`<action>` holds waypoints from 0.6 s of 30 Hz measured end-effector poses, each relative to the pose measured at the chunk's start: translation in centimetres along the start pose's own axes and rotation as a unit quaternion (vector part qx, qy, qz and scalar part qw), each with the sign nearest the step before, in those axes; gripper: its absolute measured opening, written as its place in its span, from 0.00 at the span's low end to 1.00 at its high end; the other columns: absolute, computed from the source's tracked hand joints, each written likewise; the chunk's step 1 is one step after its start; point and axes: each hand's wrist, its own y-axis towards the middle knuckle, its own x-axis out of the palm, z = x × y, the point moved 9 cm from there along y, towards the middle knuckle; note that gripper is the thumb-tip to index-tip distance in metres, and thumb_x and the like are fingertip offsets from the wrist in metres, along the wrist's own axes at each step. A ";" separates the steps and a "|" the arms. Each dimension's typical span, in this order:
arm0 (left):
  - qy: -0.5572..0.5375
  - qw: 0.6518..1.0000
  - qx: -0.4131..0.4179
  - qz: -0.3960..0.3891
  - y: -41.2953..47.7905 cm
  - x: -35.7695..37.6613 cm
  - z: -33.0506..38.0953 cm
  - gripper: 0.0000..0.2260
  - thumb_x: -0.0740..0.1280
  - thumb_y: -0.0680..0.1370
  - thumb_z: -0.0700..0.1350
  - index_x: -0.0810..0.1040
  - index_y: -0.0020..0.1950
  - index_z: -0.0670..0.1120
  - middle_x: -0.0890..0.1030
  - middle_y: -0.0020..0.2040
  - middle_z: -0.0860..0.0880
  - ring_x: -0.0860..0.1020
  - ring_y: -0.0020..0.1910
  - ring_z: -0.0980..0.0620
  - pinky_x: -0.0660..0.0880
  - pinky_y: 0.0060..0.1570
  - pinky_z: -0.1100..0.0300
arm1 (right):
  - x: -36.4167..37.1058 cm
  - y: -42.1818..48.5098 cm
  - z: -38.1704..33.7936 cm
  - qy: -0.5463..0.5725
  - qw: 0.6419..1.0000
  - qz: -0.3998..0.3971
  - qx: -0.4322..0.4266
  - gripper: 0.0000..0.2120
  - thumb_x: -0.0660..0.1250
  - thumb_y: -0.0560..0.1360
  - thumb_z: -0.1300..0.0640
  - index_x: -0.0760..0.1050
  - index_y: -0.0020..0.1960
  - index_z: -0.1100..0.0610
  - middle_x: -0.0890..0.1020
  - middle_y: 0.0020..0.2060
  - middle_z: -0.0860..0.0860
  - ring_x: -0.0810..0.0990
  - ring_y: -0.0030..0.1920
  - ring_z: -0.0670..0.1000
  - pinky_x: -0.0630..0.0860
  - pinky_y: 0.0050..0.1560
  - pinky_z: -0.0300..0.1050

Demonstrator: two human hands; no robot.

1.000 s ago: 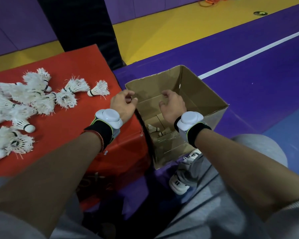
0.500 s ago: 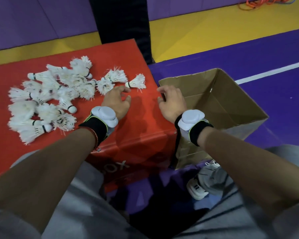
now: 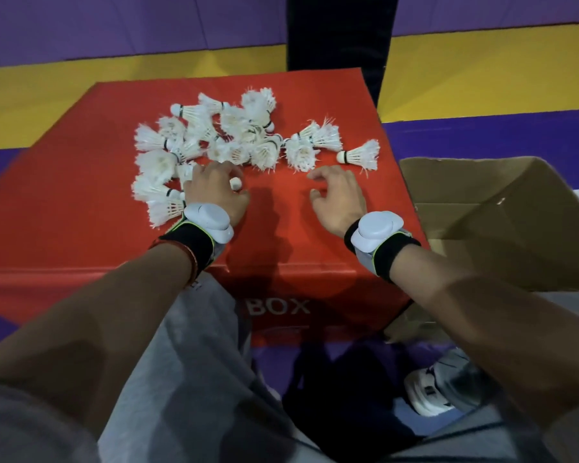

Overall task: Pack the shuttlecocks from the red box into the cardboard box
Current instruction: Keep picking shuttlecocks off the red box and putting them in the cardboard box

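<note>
left hand fingers curl round one shuttlecock; right hand fingers slack, empty. risk: tight grip crushes feathers.

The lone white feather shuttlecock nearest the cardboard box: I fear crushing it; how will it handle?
The lone white feather shuttlecock is probably light, being mostly feathers. Its frayed skirt looks fragile; gripping the cork tip seems safer. Lying sideways on the red box, it may roll.
</note>
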 end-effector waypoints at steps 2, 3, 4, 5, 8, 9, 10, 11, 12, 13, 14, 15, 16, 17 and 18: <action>0.033 0.999 -0.030 -0.013 0.0 -0.1 -1.8 0.11 0.67 0.71 0.50 0.79 0.53 0.52 0.79 0.55 0.48 0.74 0.57 0.41 0.73 0.50 0.48 | 1.3 0.2 -1.3 0.002 1.000 -0.010 -0.007 0.15 0.64 0.76 0.59 0.77 0.61 0.50 0.78 0.60 0.49 0.72 0.61 0.53 0.71 0.57 0.47; 0.042 0.998 -0.039 -0.027 0.0 0.2 -2.4 0.13 0.69 0.71 0.52 0.79 0.54 0.52 0.78 0.57 0.48 0.72 0.59 0.41 0.73 0.51 0.47 | 1.9 0.4 -1.6 0.004 1.000 -0.015 -0.007 0.15 0.64 0.76 0.59 0.77 0.61 0.50 0.78 0.60 0.48 0.72 0.62 0.53 0.72 0.57 0.47; 0.052 0.997 -0.040 -0.036 0.0 0.3 -2.9 0.15 0.69 0.71 0.54 0.79 0.55 0.51 0.77 0.58 0.48 0.71 0.60 0.41 0.73 0.52 0.47 | 2.4 0.5 -2.0 0.007 1.000 -0.020 -0.009 0.15 0.64 0.76 0.59 0.77 0.61 0.50 0.78 0.60 0.48 0.72 0.62 0.53 0.72 0.58 0.47; 0.060 0.997 -0.038 -0.041 -0.2 0.3 -3.5 0.16 0.70 0.71 0.55 0.79 0.56 0.51 0.77 0.59 0.47 0.70 0.61 0.41 0.73 0.53 0.47 | 3.2 0.6 -2.5 0.009 1.000 -0.026 -0.013 0.15 0.64 0.76 0.59 0.77 0.61 0.50 0.78 0.61 0.48 0.72 0.62 0.52 0.72 0.58 0.48; 0.075 0.995 -0.028 -0.052 -0.7 0.4 -4.6 0.16 0.70 0.73 0.55 0.79 0.58 0.50 0.76 0.58 0.46 0.69 0.61 0.40 0.71 0.49 0.50 | 4.7 0.9 -3.8 0.018 0.999 -0.040 -0.025 0.15 0.65 0.76 0.59 0.77 0.61 0.50 0.79 0.60 0.47 0.72 0.63 0.52 0.73 0.60 0.49; 0.068 0.996 -0.023 -0.061 -0.8 0.7 -4.5 0.17 0.70 0.74 0.55 0.79 0.59 0.49 0.76 0.58 0.45 0.69 0.61 0.40 0.70 0.48 0.51 | 4.9 1.0 -4.0 0.019 0.999 -0.042 -0.027 0.15 0.65 0.76 0.59 0.77 0.61 0.50 0.79 0.60 0.47 0.72 0.64 0.52 0.73 0.60 0.49; 0.057 0.996 -0.017 -0.070 -0.9 0.7 -4.8 0.16 0.70 0.74 0.55 0.79 0.59 0.49 0.75 0.58 0.45 0.69 0.61 0.40 0.70 0.47 0.51 | 5.3 1.1 -4.4 0.019 0.998 -0.045 -0.030 0.15 0.65 0.76 0.59 0.77 0.61 0.50 0.79 0.60 0.48 0.72 0.64 0.52 0.73 0.60 0.49; 0.044 0.996 -0.008 -0.079 -0.9 0.9 -4.6 0.16 0.69 0.75 0.54 0.79 0.60 0.49 0.75 0.58 0.45 0.70 0.61 0.41 0.71 0.47 0.51 | 5.5 1.2 -4.5 0.019 0.998 -0.045 -0.031 0.14 0.65 0.76 0.59 0.77 0.61 0.50 0.78 0.60 0.48 0.72 0.64 0.53 0.73 0.60 0.50; 0.033 0.996 0.002 -0.085 -0.8 0.9 -4.8 0.16 0.69 0.75 0.54 0.79 0.60 0.49 0.75 0.59 0.45 0.71 0.61 0.41 0.72 0.48 0.50 | 5.8 1.4 -4.8 0.018 0.998 -0.047 -0.033 0.14 0.65 0.76 0.59 0.77 0.61 0.50 0.78 0.60 0.48 0.72 0.64 0.53 0.74 0.60 0.50; 0.019 0.996 0.011 -0.091 -0.7 1.1 -4.6 0.16 0.69 0.76 0.53 0.79 0.61 0.49 0.75 0.59 0.45 0.72 0.60 0.40 0.73 0.50 0.49 | 6.0 1.4 -4.9 0.017 0.998 -0.049 -0.034 0.14 0.65 0.76 0.59 0.77 0.61 0.50 0.78 0.59 0.49 0.72 0.63 0.53 0.74 0.60 0.51; 0.005 0.995 0.013 -0.095 -0.7 1.1 -4.8 0.15 0.68 0.77 0.52 0.79 0.62 0.50 0.75 0.60 0.45 0.73 0.60 0.41 0.74 0.51 0.49 | 6.3 1.5 -5.3 0.017 0.998 -0.053 -0.036 0.14 0.65 0.76 0.59 0.77 0.61 0.50 0.78 0.59 0.49 0.72 0.63 0.53 0.74 0.60 0.51; -0.009 0.995 0.011 -0.095 -0.6 0.9 -5.1 0.14 0.67 0.77 0.51 0.79 0.63 0.51 0.76 0.60 0.45 0.73 0.60 0.41 0.74 0.51 0.49 | 6.7 1.6 -5.7 0.018 0.997 -0.056 -0.040 0.15 0.65 0.76 0.59 0.77 0.61 0.50 0.78 0.59 0.49 0.73 0.63 0.53 0.74 0.60 0.51; -0.020 0.995 0.007 -0.093 -0.6 0.8 -5.5 0.13 0.66 0.78 0.48 0.79 0.63 0.51 0.76 0.61 0.45 0.74 0.60 0.41 0.74 0.50 0.50 | 7.0 1.7 -6.1 0.019 0.997 -0.059 -0.044 0.15 0.65 0.76 0.59 0.77 0.61 0.50 0.78 0.59 0.49 0.73 0.63 0.53 0.74 0.60 0.52; -0.029 0.996 0.004 -0.089 -0.5 0.6 -5.9 0.13 0.64 0.79 0.46 0.79 0.63 0.51 0.77 0.60 0.45 0.75 0.59 0.41 0.74 0.49 0.52 | 7.4 1.9 -6.4 0.022 0.997 -0.060 -0.044 0.15 0.66 0.76 0.59 0.77 0.61 0.50 0.79 0.59 0.49 0.74 0.63 0.53 0.75 0.59 0.52; -0.038 0.996 0.001 -0.086 -0.5 0.4 -6.2 0.13 0.63 0.79 0.44 0.80 0.63 0.50 0.78 0.60 0.44 0.76 0.58 0.41 0.73 0.49 0.53 | 7.8 2.1 -6.8 0.024 0.997 -0.064 -0.044 0.15 0.66 0.75 0.58 0.77 0.61 0.50 0.79 0.59 0.48 0.74 0.62 0.53 0.75 0.59 0.52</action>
